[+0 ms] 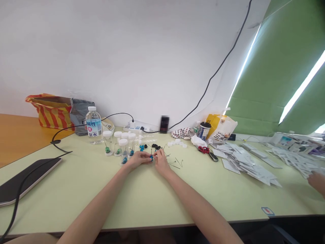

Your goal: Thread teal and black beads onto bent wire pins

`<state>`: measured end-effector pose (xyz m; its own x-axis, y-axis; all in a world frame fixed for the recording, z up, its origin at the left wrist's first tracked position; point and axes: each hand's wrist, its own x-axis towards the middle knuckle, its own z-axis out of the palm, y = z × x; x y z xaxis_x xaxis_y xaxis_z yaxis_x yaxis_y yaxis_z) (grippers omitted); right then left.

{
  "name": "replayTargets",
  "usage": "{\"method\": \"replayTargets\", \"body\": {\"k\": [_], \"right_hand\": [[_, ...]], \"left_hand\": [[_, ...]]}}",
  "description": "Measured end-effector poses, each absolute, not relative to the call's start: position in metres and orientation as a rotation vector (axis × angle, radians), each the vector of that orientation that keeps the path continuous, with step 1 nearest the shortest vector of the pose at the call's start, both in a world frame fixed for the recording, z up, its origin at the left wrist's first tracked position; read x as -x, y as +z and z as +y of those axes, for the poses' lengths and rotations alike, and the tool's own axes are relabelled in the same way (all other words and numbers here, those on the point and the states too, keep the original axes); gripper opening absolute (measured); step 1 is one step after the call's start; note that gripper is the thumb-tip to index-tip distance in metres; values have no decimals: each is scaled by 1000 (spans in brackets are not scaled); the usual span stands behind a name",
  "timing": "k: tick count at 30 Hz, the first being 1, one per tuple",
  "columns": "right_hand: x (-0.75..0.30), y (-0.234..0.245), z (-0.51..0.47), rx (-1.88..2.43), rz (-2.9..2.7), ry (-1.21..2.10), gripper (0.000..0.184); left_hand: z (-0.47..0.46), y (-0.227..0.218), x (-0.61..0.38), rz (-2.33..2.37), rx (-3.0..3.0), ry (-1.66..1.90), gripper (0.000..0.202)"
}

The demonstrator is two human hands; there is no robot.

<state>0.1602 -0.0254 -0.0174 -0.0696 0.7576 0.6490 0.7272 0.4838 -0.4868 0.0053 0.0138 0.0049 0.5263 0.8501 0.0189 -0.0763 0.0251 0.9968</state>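
My left hand [138, 158] is closed in a pinch on a small blue bead [151, 158] above the pale green table [142, 196]. My right hand [159, 159] meets it from the right, fingers pinched on something thin I cannot make out, perhaps a wire pin. Loose blue and black beads [149, 147] lie just behind my hands. Thin metal pins [175, 164] lie to the right. Several clear vials [123, 146] with white caps, some holding beads, stand to the left.
A water bottle [93, 126], striped bag [50, 111], power strip [133, 128] and cables stand at the back. A dark tablet [27, 179] lies left. Scissors [208, 151], a cup [203, 130], a snack bag and scattered white packets [248, 164] lie right. Another person's hand [317, 181] is at the far right.
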Motion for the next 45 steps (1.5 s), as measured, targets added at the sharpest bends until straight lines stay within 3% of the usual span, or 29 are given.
{"method": "replayTargets", "body": {"k": [13,27,38,45], "right_hand": [[-163,-15,-27,1461,-1826,-277,12],[-162,-18,-26,1295,-1863,3,17],[-164,-15,-28,1507,-1864,-267,13],[-165,-20,-24,1444,-1839,-137,20]], "left_hand": [[13,4,-5,760,-1380,822,32],[15,2,-5,728,-1370,833,34],[11,8,-5,763,-1392,814,34],[10,9,-5,763,-1390,816,33]]}}
